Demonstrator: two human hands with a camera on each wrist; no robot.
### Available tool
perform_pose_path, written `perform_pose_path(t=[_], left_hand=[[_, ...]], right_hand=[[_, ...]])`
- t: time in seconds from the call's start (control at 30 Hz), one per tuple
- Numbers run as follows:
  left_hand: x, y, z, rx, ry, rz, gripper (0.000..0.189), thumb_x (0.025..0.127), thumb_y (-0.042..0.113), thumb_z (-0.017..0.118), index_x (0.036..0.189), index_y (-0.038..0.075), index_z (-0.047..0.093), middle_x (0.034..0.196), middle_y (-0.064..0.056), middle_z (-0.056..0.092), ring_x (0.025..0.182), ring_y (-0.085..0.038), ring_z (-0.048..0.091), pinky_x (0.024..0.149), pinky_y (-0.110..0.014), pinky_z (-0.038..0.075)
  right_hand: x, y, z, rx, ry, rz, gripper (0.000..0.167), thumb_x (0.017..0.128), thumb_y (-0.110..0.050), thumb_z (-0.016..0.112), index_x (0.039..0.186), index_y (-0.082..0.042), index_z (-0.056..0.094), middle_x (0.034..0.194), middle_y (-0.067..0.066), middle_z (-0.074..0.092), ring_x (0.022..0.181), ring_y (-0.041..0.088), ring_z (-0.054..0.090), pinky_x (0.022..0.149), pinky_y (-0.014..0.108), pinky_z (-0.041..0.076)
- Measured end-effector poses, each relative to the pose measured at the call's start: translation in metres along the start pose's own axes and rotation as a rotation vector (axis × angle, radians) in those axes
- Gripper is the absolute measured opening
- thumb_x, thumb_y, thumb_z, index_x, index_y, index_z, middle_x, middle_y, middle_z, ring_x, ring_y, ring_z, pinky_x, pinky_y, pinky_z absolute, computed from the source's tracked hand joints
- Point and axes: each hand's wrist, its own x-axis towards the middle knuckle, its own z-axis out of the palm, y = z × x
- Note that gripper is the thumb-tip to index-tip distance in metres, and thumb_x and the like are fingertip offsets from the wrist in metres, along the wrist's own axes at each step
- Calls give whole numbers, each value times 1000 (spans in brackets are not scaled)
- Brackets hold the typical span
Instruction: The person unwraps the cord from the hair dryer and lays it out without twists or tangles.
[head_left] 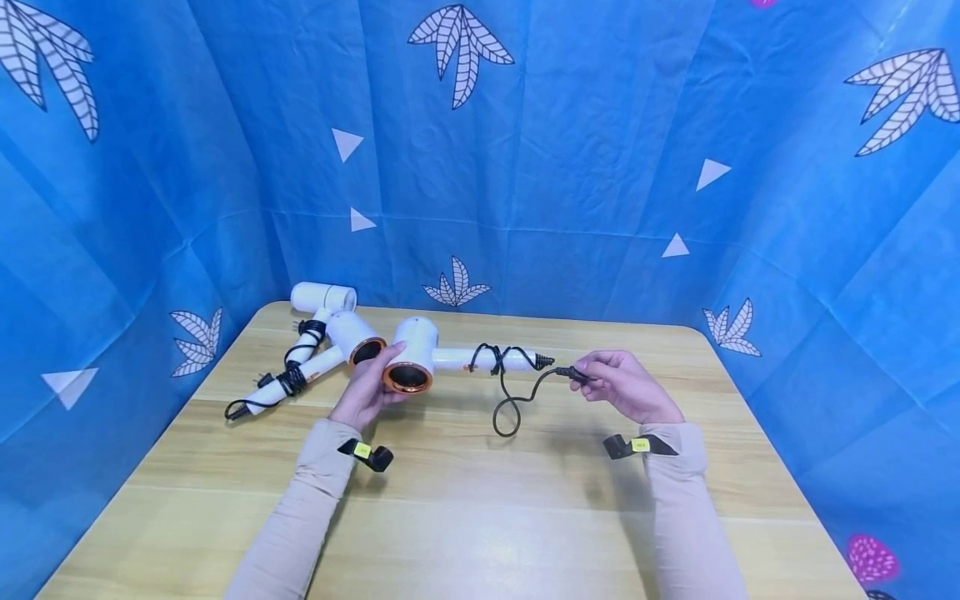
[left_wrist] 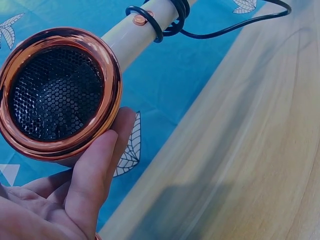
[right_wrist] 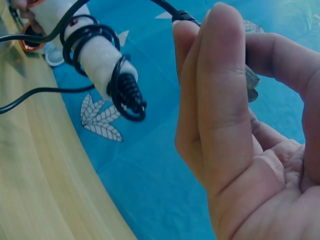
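Note:
A white hair dryer point(head_left: 417, 340) with a copper-coloured ring is gripped at its head by my left hand point(head_left: 369, 390). Its handle point(head_left: 450, 359) points right, and black cord is looped around it. In the left wrist view the dark mesh grille point(left_wrist: 57, 95) faces the camera, with fingers curled round the underside of the head. My right hand point(head_left: 622, 385) pinches the plug point(head_left: 577, 375) at the cord's end between thumb and fingers. Between handle and plug the loose cord point(head_left: 507, 417) hangs in a loop. The right wrist view shows the plug mostly hidden behind the fingers.
Two more white hair dryers lie at the back left of the wooden table point(head_left: 480, 517): one with a copper ring point(head_left: 315, 367), another with a white head point(head_left: 322, 297) behind it. Both have black cords wound on their handles. Blue patterned cloth point(head_left: 570, 167) stands around the table's back and sides.

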Motion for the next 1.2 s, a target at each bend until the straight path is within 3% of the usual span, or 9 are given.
perform_pose_path(t=[0.37, 0.67, 1.2], left_hand=[[-2, 1, 1, -12, -13, -1, 52, 103, 42, 60, 134, 3, 48, 88, 3, 75, 77, -11, 77, 69, -27, 64], [0, 1, 1, -20, 2, 4, 49, 103, 41, 60, 131, 3, 48, 85, 3, 75, 74, -12, 77, 67, -28, 64], [0, 0, 0, -14, 8, 2, 50, 103, 42, 59, 134, 4, 46, 86, 4, 75, 74, -12, 77, 67, -28, 64]], right_hand=[[0, 5, -11, 24, 40, 0, 24, 105, -5, 53, 99, -15, 74, 87, 2, 79, 76, 6, 72, 70, 18, 61], [1, 6, -14, 37, 164, 11, 21, 106, -6, 54, 98, -13, 72, 86, 3, 77, 76, 7, 73, 72, 17, 62], [6, 10, -17, 93, 297, -19, 14, 104, -9, 60, 99, -13, 72, 93, 6, 79, 84, 9, 75, 79, 18, 62]])
